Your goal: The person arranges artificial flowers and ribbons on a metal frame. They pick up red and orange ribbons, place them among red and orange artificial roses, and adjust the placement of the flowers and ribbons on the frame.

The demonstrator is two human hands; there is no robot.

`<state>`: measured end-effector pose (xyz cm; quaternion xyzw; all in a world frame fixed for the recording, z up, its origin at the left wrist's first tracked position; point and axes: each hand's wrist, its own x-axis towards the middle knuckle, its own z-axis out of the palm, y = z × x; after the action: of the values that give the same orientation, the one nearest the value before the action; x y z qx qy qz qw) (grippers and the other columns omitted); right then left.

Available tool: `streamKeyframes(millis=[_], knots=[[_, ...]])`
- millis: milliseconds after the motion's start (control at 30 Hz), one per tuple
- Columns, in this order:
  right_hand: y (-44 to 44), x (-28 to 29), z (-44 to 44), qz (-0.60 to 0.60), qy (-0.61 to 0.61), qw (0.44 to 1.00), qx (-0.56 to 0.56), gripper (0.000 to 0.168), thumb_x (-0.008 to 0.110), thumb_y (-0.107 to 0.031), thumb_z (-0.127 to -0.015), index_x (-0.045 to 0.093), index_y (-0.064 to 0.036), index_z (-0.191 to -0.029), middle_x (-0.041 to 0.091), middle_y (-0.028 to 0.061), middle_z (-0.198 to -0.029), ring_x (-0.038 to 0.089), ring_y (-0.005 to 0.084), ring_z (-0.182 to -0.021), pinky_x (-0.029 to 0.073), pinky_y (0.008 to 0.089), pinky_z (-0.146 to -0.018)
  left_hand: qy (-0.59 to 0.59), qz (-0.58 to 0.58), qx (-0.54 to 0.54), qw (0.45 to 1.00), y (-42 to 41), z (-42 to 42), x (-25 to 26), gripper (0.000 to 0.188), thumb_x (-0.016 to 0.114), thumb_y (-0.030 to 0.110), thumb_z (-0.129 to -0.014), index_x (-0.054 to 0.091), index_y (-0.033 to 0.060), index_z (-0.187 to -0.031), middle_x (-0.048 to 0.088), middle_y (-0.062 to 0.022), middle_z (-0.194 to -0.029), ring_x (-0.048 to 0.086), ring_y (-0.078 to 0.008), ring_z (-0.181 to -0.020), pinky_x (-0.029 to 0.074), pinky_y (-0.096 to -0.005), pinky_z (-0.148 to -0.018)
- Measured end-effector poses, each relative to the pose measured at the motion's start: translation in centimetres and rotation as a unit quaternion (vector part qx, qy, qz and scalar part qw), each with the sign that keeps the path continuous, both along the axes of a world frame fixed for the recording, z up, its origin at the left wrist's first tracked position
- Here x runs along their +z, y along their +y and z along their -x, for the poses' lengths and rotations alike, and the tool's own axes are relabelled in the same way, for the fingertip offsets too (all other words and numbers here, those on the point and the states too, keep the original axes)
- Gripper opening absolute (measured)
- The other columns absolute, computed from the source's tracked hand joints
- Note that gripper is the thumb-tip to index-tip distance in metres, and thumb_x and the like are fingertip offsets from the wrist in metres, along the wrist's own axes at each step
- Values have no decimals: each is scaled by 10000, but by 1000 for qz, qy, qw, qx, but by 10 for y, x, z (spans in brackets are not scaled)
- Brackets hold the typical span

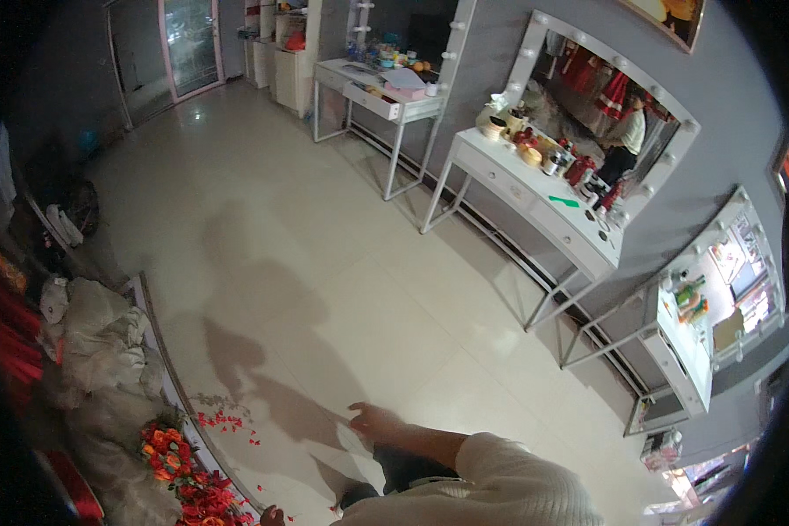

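Observation:
My right hand (371,422) is held out over the pale tiled floor, slightly blurred. Its forefinger stretches forward and nothing shows in its fingers. Only a small part of my left hand (273,516) shows at the bottom edge, close to the red artificial flowers (210,496); whether it grips anything is hidden. Orange artificial flowers (167,450) lie just beyond these, beside a raised white edge (164,375). A thin spray of small red blossoms (220,421) reaches over the floor. Sheer pale fabric (98,322) lies heaped behind the flowers.
Along the grey wall stand white dressing tables (532,197) on metal legs, with bulb-lit mirrors (605,98). Cosmetics and a green comb (563,202) rest on the middle one. The far table has a drawer (371,100) pulled out. A glass door (189,46) is at the back.

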<state>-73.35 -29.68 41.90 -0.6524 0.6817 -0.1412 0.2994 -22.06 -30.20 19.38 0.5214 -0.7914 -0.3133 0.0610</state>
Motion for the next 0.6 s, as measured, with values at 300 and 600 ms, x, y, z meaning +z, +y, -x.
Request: streamKeyframes(millis=[300, 600], knots=[[-4, -4, 67, -50, -5, 995, -84, 240, 442, -283, -855, 621, -147, -939, 514, 48, -1132, 486, 191, -1031, 413, 318, -858, 58, -220, 161, 960, -19, 167, 166, 411, 579, 232, -766, 505, 30, -1116, 594, -139, -1010, 592, -232, -897, 462, -330, -793], [-51, -16, -47, 41, -3, 993, 113, 230, 462, -244, -855, 612, -99, -953, 496, 68, -1139, 542, 235, -932, 466, 342, -785, -64, -143, 257, 954, 148, -47, 97, 380, 564, 348, -794, 557, 81, -1064, 573, -172, -1013, 546, -299, -934, 440, -355, -816]])
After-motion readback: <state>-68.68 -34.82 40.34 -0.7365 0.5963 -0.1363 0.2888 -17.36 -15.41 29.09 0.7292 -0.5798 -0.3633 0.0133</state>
